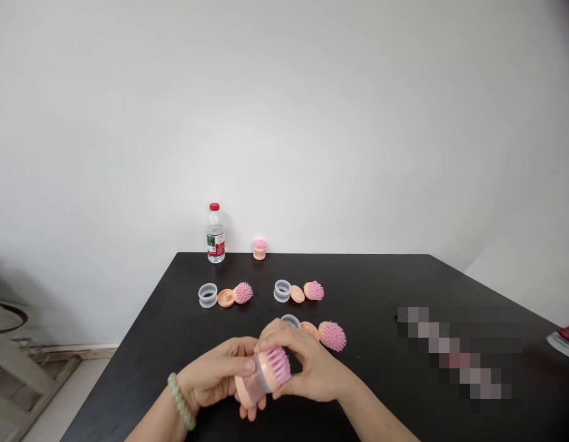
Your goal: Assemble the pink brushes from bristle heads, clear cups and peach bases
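Observation:
Near the table's front, my left hand point(220, 374) is wrapped round the translucent body of a brush point(255, 382), its peach base tilted down to the left. My right hand point(314, 362) grips the same brush at its peach collar, beside the pink bristles, which point up to the right. Just beyond the hands lie a clear ring point(291, 321), a peach disc point(310, 330) and a pink bristle head point(332, 336); the ring and disc are partly hidden by my right hand. A bead bracelet point(181, 402) circles my left wrist.
Farther back on the black table point(358, 270) are two more sets of parts, with clear rings point(207, 295) point(282, 291) and bristle heads point(243, 293) point(314, 290). A water bottle point(216, 236) and a whole brush point(259, 249) stand by the wall. A blurred strip crosses the right side.

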A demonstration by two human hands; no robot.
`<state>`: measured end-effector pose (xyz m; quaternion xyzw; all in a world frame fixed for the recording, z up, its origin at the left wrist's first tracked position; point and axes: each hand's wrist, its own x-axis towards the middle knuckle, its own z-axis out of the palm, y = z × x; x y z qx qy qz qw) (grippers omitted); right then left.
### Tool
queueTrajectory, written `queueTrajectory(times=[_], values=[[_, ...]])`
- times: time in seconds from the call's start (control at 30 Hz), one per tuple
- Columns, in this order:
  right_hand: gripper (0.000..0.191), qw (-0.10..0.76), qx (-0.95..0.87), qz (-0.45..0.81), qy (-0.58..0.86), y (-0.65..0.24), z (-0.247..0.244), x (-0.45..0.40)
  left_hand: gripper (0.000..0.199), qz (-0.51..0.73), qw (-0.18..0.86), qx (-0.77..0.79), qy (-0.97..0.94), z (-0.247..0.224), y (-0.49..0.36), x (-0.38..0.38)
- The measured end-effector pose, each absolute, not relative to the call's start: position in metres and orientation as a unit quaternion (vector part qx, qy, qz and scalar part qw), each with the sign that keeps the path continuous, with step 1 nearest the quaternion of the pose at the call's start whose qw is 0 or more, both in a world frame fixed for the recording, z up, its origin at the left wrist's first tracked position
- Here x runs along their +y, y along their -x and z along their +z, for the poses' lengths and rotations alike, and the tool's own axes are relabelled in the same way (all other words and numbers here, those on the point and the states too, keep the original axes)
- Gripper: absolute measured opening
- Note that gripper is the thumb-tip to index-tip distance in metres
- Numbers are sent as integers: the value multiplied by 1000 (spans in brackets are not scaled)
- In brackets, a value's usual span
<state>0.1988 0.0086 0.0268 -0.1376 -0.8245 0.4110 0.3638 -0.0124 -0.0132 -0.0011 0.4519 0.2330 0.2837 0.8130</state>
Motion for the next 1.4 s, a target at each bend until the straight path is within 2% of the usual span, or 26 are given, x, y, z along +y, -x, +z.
queueTrajectory(times=[0.1, 0.2, 0.33, 0.4, 0.53, 0.6, 0.73, 0.87, 0.9, 1.03, 1.17, 1.27, 1.4], values=[[42, 394, -831, 383, 86, -194, 24, 7, 48, 248, 833, 204, -451, -4, 14, -12], [42, 386, -841, 372, 75, -192, 21, 6, 50, 231, 834, 195, -461, -3, 15, -13], [82, 358, -831, 396, 154, -193, 19, 6, 54, 303, 791, 232, -478, 5, 16, -15], [90, 359, -823, 399, 188, -192, 20, 6, 51, 330, 763, 247, -498, 9, 18, -16], [63, 369, -828, 370, 204, -189, 21, 6, 49, 333, 747, 272, -507, 10, 22, -13], [57, 379, -829, 360, 197, -187, 20, 6, 51, 305, 764, 272, -499, 6, 25, -11], [45, 402, -855, 311, 97, -183, 18, 6, 53, 235, 809, 228, -488, 2, 26, -9], [15, 409, -891, 197, 12, -182, 24, -2, 49, 183, 845, 186, -467, 1, 26, -11], [13, 411, -896, 165, -2, -182, 26, -4, 48, 178, 852, 181, -457, 0, 28, -11], [15, 496, -862, 106, 6, -189, 31, -4, 54, 165, 864, 154, -450, -7, 39, -11], [40, 550, -795, 192, 171, -198, 22, 10, 65, 229, 842, 107, -477, -10, 54, -7], [44, 521, -784, 212, 262, -198, 11, 15, 61, 311, 790, 42, -526, -6, 60, -5], [51, 420, -853, 161, 265, -179, -3, 6, 62, 404, 724, -35, -558, 1, 60, -4]])
